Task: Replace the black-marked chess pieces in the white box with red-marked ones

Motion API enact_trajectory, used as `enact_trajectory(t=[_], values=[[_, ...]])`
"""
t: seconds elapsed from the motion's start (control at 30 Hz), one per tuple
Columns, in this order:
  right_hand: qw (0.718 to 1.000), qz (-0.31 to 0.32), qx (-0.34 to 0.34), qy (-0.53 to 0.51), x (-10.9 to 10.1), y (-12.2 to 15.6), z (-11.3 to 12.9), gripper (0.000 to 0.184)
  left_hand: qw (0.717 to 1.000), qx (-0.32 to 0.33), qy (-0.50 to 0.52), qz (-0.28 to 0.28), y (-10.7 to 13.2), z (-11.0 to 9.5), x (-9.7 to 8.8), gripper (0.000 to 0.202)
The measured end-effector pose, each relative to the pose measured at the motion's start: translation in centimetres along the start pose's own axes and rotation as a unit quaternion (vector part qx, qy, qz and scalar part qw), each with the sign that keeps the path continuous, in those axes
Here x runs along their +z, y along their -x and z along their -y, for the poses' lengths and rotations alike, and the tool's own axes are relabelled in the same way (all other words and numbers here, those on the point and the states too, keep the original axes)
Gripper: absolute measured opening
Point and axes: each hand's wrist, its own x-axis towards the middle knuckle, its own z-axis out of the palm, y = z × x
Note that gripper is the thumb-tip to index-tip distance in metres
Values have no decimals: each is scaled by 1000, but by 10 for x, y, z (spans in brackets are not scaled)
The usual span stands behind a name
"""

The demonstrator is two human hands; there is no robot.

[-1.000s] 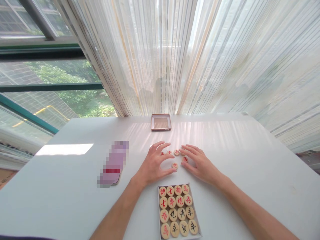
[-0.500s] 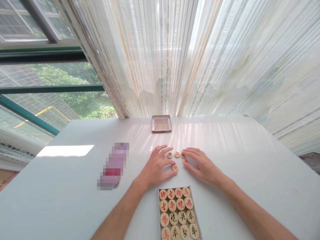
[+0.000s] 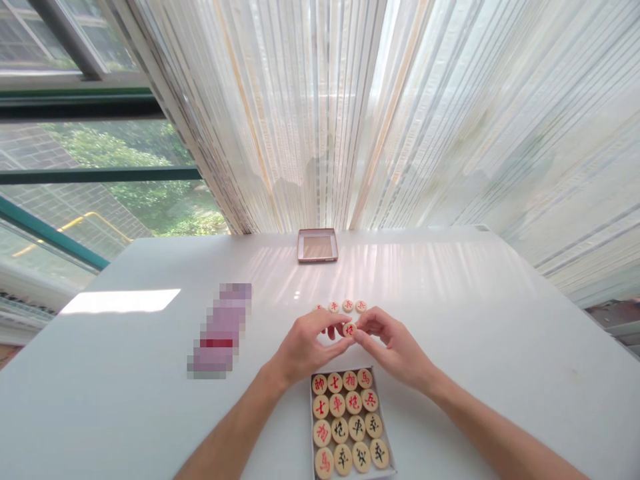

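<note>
Between both hands, in front of the box, is a round wooden Chinese chess piece (image 3: pixel 349 330) with a red character. My left hand (image 3: pixel 313 340) grips it from the left with thumb and forefinger. From the right, the fingertips of my right hand (image 3: pixel 393 347) close on the same spot; whether a second piece is hidden there I cannot tell. Just beyond the hands lies a row of red-marked pieces (image 3: pixel 348 305), its left end partly covered by my left hand. Nearer to me an open box (image 3: pixel 311 427) holds rows of red and black pieces (image 3: pixel 353 402).
A shallow open tray or lid (image 3: pixel 318 261) lies at the far side of the white table (image 3: pixel 475 333). To the left is a blurred-out pinkish object (image 3: pixel 220 327). Striped curtains (image 3: pixel 310 113) hang behind the table, beside a window (image 3: pixel 100 173) on the left.
My right hand has moved left to meet my left hand at the piece. The loose piece that lay under my right fingers no longer shows. The view has shifted slightly.
</note>
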Motion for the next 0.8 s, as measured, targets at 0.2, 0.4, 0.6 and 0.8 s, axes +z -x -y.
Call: enact_trajectory(t=[0.2,0.4,0.6,0.8], values=[[999,-16,30,-34,3,0,1,19,998,-37,51,19,0,2,1,30],[999,-23,11,-29,2,1,-2,11,993,-82,79,43,-2,-7,-6,25],[997,-41,-54,21,5,3,-9,9,984,-102,136,46,-4,-7,-4,21],[985,-23,-152,81,1,4,-10,23,978,-132,152,49,-5,-11,-6,19]])
